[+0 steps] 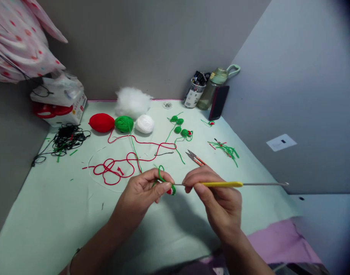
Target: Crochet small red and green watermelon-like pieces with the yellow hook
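Observation:
My left hand [147, 190] pinches a small crocheted piece [171, 190] in green, white and red yarn. A loop of green yarn stands up above its fingers. In my right hand [217, 198] is a crochet hook [225, 184] with a yellow grip and a hooked metal tip at each end. The hook's left end reaches the crocheted piece; its exact tip is hidden there. Behind the hands lie a red yarn ball [102, 123], a green yarn ball [124, 124] and a white yarn ball [144, 124]. Loose red yarn [112, 172] curls across the table.
Thread snips [196, 157] lie just beyond my right hand. Several green crocheted balls [178, 130] and yarn scraps [228, 149] are at the right. White stuffing [134, 102], a pen cup [194, 93], a bottle [210, 91] and a phone [219, 102] stand along the back. Tangled black cord [68, 139] lies left.

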`<action>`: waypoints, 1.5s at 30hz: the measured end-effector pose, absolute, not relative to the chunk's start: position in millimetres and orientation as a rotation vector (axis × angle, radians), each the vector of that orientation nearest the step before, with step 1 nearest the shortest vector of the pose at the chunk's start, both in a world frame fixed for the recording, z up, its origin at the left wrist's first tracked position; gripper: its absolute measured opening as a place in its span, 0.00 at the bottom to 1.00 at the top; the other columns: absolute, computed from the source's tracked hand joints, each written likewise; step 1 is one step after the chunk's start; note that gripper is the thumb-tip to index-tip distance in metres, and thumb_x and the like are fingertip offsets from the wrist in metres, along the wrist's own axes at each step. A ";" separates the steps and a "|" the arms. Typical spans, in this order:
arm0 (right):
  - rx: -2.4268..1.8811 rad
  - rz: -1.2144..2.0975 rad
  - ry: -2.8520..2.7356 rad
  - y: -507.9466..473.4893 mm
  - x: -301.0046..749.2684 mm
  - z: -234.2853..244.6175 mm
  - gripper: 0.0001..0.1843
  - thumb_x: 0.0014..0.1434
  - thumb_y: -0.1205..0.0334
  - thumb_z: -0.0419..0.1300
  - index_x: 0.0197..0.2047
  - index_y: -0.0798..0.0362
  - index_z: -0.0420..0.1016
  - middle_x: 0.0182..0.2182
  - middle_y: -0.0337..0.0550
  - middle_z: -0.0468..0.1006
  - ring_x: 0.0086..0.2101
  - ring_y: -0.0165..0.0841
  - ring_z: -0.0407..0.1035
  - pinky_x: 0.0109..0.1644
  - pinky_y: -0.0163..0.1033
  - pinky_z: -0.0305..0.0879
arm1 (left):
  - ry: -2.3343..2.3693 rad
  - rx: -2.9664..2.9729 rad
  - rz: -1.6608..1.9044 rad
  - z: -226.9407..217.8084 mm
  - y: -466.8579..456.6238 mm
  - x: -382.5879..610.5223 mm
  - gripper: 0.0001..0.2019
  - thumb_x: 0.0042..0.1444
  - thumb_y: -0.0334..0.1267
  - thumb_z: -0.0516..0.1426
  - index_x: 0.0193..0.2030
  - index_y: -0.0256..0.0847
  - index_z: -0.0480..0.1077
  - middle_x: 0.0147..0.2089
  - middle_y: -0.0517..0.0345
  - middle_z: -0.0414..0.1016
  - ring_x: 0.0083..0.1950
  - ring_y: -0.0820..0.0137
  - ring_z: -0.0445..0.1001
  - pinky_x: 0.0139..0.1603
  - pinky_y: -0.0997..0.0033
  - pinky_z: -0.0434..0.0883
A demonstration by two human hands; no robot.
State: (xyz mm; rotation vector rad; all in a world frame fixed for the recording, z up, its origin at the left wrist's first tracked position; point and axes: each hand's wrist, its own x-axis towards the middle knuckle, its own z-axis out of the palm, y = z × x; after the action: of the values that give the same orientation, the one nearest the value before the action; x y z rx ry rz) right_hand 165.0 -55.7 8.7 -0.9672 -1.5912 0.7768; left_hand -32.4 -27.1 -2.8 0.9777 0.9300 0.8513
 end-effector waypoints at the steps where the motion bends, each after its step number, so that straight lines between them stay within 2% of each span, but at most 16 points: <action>1: -0.969 0.773 -1.595 -55.9 164.8 8.6 0.10 0.72 0.69 0.58 0.44 0.50 0.81 0.35 0.40 0.79 0.38 0.33 0.73 0.43 0.40 0.69 | 0.931 0.975 0.849 -2.5 -27.1 -32.4 0.07 0.58 0.42 0.68 0.36 0.42 0.80 0.28 0.63 0.76 0.26 0.76 0.62 0.28 0.76 0.62; 7: -0.953 0.747 -1.620 -56.3 161.6 6.5 0.10 0.71 0.71 0.59 0.45 0.50 0.82 0.35 0.41 0.80 0.38 0.33 0.74 0.43 0.41 0.70 | 0.960 0.920 0.882 -0.4 -30.6 -25.3 0.07 0.53 0.40 0.70 0.34 0.39 0.81 0.25 0.62 0.76 0.25 0.76 0.62 0.27 0.76 0.60; 9: -0.940 0.787 -1.583 -56.1 158.9 3.4 0.10 0.72 0.70 0.59 0.44 0.50 0.82 0.34 0.42 0.80 0.38 0.34 0.74 0.42 0.41 0.71 | 0.942 0.874 0.919 2.1 -33.5 -21.1 0.07 0.51 0.38 0.71 0.33 0.39 0.80 0.25 0.62 0.77 0.26 0.76 0.67 0.28 0.76 0.64; 12: -0.891 0.922 -1.356 -55.1 152.4 -3.4 0.10 0.72 0.66 0.60 0.44 0.49 0.84 0.35 0.42 0.80 0.35 0.33 0.74 0.38 0.39 0.72 | 0.912 0.778 0.970 5.9 -37.5 -16.0 0.08 0.50 0.35 0.72 0.37 0.40 0.80 0.30 0.60 0.81 0.33 0.71 0.78 0.37 0.73 0.72; 14: -0.853 1.004 -1.182 -53.7 147.2 -7.4 0.09 0.72 0.63 0.62 0.43 0.48 0.85 0.35 0.42 0.80 0.33 0.31 0.74 0.36 0.37 0.74 | 0.896 0.730 0.990 6.4 -38.4 -14.8 0.11 0.50 0.34 0.72 0.40 0.41 0.81 0.30 0.61 0.81 0.34 0.70 0.79 0.39 0.72 0.74; 17: -0.849 1.028 -1.023 -51.1 140.8 -10.4 0.07 0.70 0.60 0.65 0.42 0.48 0.86 0.35 0.41 0.81 0.31 0.30 0.76 0.36 0.35 0.75 | 0.887 0.737 1.008 3.6 -37.1 -16.2 0.11 0.51 0.35 0.73 0.41 0.42 0.80 0.28 0.63 0.77 0.32 0.72 0.77 0.36 0.75 0.72; 21: -0.865 0.988 -0.959 -48.9 138.0 -11.4 0.06 0.68 0.59 0.67 0.41 0.47 0.86 0.37 0.40 0.82 0.31 0.28 0.77 0.37 0.34 0.76 | 0.943 0.772 0.991 -1.4 -34.3 -19.3 0.12 0.52 0.37 0.73 0.42 0.42 0.81 0.30 0.63 0.77 0.32 0.74 0.73 0.31 0.78 0.68; 28: -0.958 0.935 -1.087 -49.4 144.3 -12.9 0.08 0.71 0.58 0.64 0.43 0.50 0.85 0.36 0.43 0.82 0.31 0.31 0.75 0.37 0.39 0.75 | 0.982 0.816 0.990 -5.1 -33.2 -20.9 0.12 0.54 0.40 0.72 0.43 0.42 0.80 0.30 0.63 0.74 0.29 0.75 0.65 0.30 0.76 0.65; 31: -0.993 0.818 -1.123 -50.8 148.4 -10.3 0.09 0.72 0.61 0.62 0.43 0.49 0.85 0.35 0.42 0.81 0.32 0.32 0.74 0.39 0.41 0.73 | 0.987 0.831 0.995 -4.7 -33.0 -21.7 0.11 0.54 0.40 0.71 0.43 0.42 0.80 0.31 0.62 0.75 0.28 0.74 0.65 0.30 0.75 0.65; 36: -0.946 0.771 -1.211 -51.8 152.4 -5.5 0.09 0.72 0.63 0.61 0.45 0.48 0.85 0.32 0.42 0.79 0.34 0.35 0.73 0.38 0.43 0.70 | 0.976 0.820 1.021 -3.4 -33.4 -22.1 0.09 0.54 0.38 0.71 0.35 0.41 0.76 0.30 0.61 0.76 0.28 0.73 0.67 0.29 0.75 0.65; 42: -0.903 0.813 -1.326 -53.0 150.5 -4.0 0.11 0.72 0.65 0.60 0.45 0.48 0.85 0.34 0.43 0.80 0.35 0.35 0.73 0.38 0.43 0.71 | 0.973 0.840 1.035 -4.9 -33.5 -23.0 0.07 0.55 0.38 0.70 0.35 0.41 0.78 0.34 0.61 0.75 0.28 0.75 0.67 0.29 0.75 0.66; 45: -0.919 0.790 -1.368 -53.4 150.3 -2.0 0.11 0.72 0.67 0.60 0.45 0.48 0.85 0.34 0.42 0.80 0.35 0.34 0.74 0.40 0.42 0.72 | 0.976 0.844 1.040 -5.1 -33.7 -22.5 0.07 0.55 0.38 0.71 0.35 0.41 0.78 0.32 0.62 0.75 0.28 0.75 0.66 0.29 0.76 0.66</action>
State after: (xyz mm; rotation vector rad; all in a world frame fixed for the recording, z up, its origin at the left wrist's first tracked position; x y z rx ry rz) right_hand 150.3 -53.4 -2.0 -0.9187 -1.3679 0.7901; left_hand -22.5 -33.7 -5.1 0.8443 0.9762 1.0401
